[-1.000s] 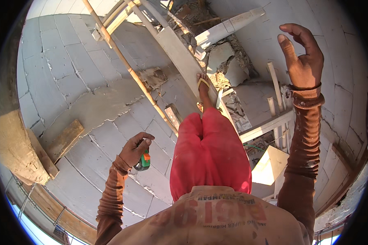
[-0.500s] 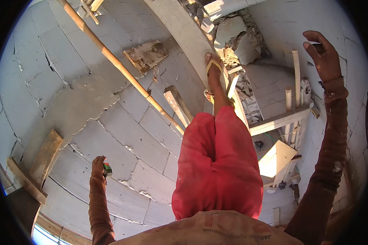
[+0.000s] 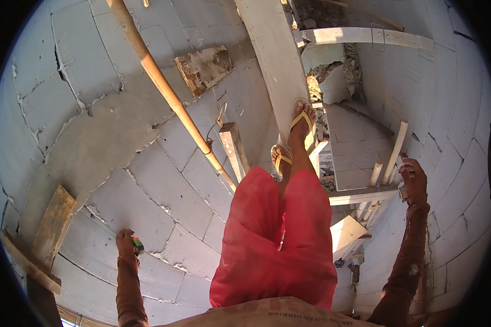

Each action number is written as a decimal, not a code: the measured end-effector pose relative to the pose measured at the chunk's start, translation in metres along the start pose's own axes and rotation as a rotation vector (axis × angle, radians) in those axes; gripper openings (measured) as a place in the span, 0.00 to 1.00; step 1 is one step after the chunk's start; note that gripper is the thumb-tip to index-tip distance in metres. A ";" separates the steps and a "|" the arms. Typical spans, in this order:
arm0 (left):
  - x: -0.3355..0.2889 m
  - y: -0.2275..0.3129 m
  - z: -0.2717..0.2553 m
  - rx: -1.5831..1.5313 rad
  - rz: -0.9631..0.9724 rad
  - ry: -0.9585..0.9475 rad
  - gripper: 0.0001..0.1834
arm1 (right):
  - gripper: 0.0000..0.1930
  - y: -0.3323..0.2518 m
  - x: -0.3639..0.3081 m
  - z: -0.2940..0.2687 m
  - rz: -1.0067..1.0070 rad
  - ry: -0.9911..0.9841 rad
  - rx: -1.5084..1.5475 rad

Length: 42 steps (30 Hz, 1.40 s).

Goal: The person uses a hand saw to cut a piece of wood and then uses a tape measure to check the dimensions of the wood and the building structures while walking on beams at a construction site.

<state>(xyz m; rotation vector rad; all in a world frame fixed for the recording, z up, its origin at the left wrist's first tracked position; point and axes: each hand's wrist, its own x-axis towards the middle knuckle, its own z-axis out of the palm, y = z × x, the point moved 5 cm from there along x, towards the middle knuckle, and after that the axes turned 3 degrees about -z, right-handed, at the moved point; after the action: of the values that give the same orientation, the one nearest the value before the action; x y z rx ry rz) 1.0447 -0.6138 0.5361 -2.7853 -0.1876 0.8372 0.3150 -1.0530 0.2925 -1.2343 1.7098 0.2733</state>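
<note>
Block wall, left; grey plank beneath my sandalled feet. My right hand, now nearer me than a second ago, curls near a pale pole; whether it grips anything I cannot tell. My left hand, near left, is clamped on a green-and-orange tool, partly hidden in my grasp.

from the head, a fisheye camera looks steeply down.
</note>
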 end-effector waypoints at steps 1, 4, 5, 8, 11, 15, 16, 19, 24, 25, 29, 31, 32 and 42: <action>-0.002 -0.002 0.001 -0.020 -0.027 0.035 0.11 | 0.11 -0.005 0.002 0.002 0.010 -0.020 -0.008; -0.010 0.008 0.006 -0.045 -0.094 0.119 0.12 | 0.11 -0.025 0.010 0.001 0.023 -0.028 -0.023; -0.018 0.021 0.008 -0.029 -0.104 0.136 0.12 | 0.11 -0.027 0.015 0.000 0.030 -0.027 -0.022; -0.022 0.034 0.005 -0.008 -0.111 0.163 0.13 | 0.11 -0.052 0.030 0.000 0.036 -0.031 0.009; -0.016 0.028 0.004 -0.015 -0.118 0.177 0.14 | 0.11 -0.098 0.052 -0.001 0.052 -0.001 0.001; -0.022 0.044 0.002 -0.002 -0.277 0.178 0.13 | 0.11 -0.164 0.091 0.004 0.121 -0.035 -0.024; -0.023 0.035 0.005 0.024 -0.296 0.159 0.12 | 0.11 -0.189 0.100 0.004 0.119 -0.049 -0.017; -0.009 0.006 0.005 0.077 -0.348 0.103 0.12 | 0.12 -0.257 0.121 -0.004 0.076 -0.075 -0.034; 0.044 0.036 0.026 0.270 0.002 -0.305 0.22 | 0.12 -0.332 0.161 -0.027 -0.031 -0.006 -0.070; 0.045 0.042 0.031 0.387 0.245 -0.376 0.25 | 0.11 -0.379 0.162 -0.027 -0.093 -0.004 -0.037; 0.049 0.227 0.038 -0.447 -0.278 -0.512 0.23 | 0.12 -0.449 0.161 -0.052 -0.138 0.055 -0.019; 0.036 0.314 0.021 -0.665 -0.262 -0.548 0.14 | 0.12 -0.476 0.155 -0.058 -0.144 0.047 -0.002; 0.039 0.340 0.015 -0.737 -0.192 -0.558 0.09 | 0.12 -0.487 0.150 -0.061 -0.118 0.040 -0.012; 0.026 0.537 -0.052 -0.830 0.360 -0.930 0.17 | 0.16 -0.586 0.104 -0.106 -0.143 0.028 -0.124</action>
<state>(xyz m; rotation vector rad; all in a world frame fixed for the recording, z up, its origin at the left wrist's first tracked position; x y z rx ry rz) 1.1255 -1.1370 0.4295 -2.8369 -0.2122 2.6116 0.7354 -1.4545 0.4599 -1.4503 1.6390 0.2810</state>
